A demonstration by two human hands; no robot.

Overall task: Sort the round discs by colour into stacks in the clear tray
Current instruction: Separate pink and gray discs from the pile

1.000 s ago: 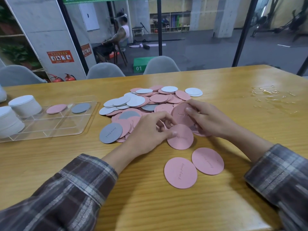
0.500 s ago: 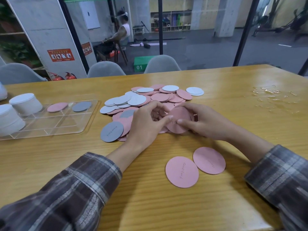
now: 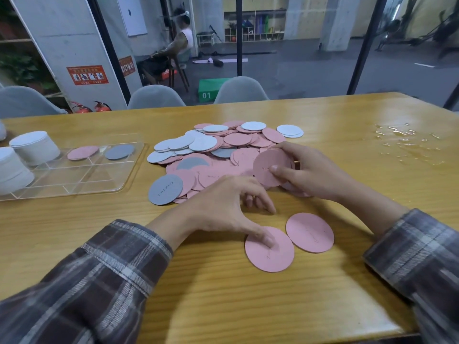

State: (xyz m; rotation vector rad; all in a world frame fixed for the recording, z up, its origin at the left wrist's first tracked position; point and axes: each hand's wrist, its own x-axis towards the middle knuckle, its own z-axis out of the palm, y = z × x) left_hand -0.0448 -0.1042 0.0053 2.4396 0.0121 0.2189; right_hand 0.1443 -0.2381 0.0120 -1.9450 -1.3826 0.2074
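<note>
Honestly, I'd say this job is nowhere near half done: the clear tray [image 3: 74, 181] sits at the far left of the table [image 3: 248, 306] with two tall white stacks [image 3: 34, 147] at its left end, plus a single pink disc [image 3: 83, 152] and a single grey disc [image 3: 119, 151] lying flat side by side in the far compartments. The big mixed pile [image 3: 223, 142] of pink, white and grey discs is still loose in the middle of the table, so nearly all the pinks and greys are left to sort. The right hand [image 3: 313, 175] pinches a small pink bundle [image 3: 270, 167] at the pile's right edge, thumb on the front face and fingers curled behind it. The left hand [image 3: 221, 207] is spread and holds nothing, thumb pressing down on the near pink disc [image 3: 269, 252] and the other fingertips arched onto the wood; a second loose pink disc [image 3: 310, 232] lies just to its right, barely apart. Hard to tell: how many discs are in that bundle, what the scribbled writing on the discs says, and what's buried under the pile. The nearer white stack is cut off by the left edge, so I can't say where the tray ends
</note>
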